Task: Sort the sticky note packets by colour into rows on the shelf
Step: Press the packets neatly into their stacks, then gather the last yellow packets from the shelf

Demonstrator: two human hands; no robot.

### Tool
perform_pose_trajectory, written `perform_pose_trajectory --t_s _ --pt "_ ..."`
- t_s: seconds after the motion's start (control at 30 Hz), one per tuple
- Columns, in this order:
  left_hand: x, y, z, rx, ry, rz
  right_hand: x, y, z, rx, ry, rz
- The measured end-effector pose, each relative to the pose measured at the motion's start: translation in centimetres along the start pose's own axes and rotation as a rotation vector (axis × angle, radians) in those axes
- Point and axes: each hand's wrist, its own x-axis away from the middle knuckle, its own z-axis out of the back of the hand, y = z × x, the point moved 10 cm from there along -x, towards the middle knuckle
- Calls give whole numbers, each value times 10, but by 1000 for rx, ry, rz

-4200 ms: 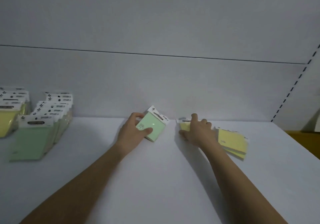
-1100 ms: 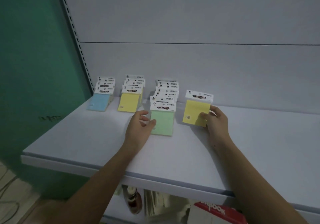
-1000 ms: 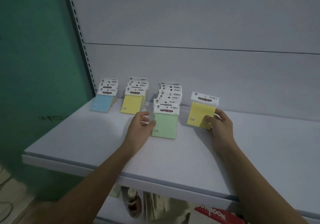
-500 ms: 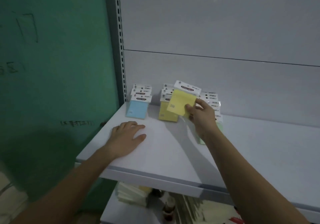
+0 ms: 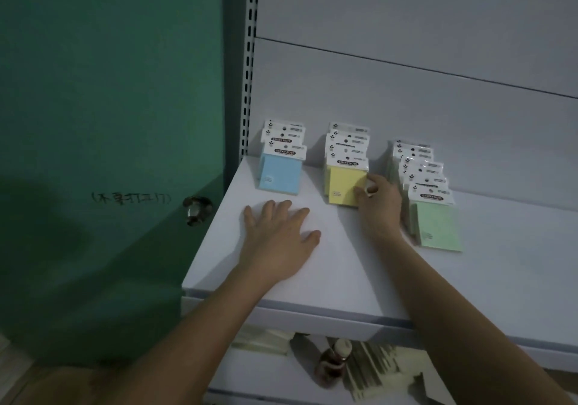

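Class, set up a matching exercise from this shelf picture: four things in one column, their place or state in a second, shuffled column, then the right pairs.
Things
1. blue row
2. yellow row
3. green row
4. left hand

Places or states
A. touched by the right hand
B. flat on the bare shelf
C. nearest the green door
D. farthest right

Pairs: 1-C, 2-A, 3-D, 4-B

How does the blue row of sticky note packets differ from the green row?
The blue row stands at the far left by the shelf upright; the green row is the rightmost. The blue row looks shorter, while the green row reaches nearer the shelf's front edge. Both share white "STICKY NOTE" header cards, and neither hand touches them.
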Motion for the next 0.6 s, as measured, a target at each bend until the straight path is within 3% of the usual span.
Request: perform_pose_trajectory --t_s 0.23,0.4,0.6 --pt "-3 2 0 -5 55 -24 4 -21 -3 154 11 153" --pt "-1 4 5 -33 51 -22 13 -33 1 240 -4 164" --pt "6 8 12 -38 13 -4 40 -55 13 202 -155 241"
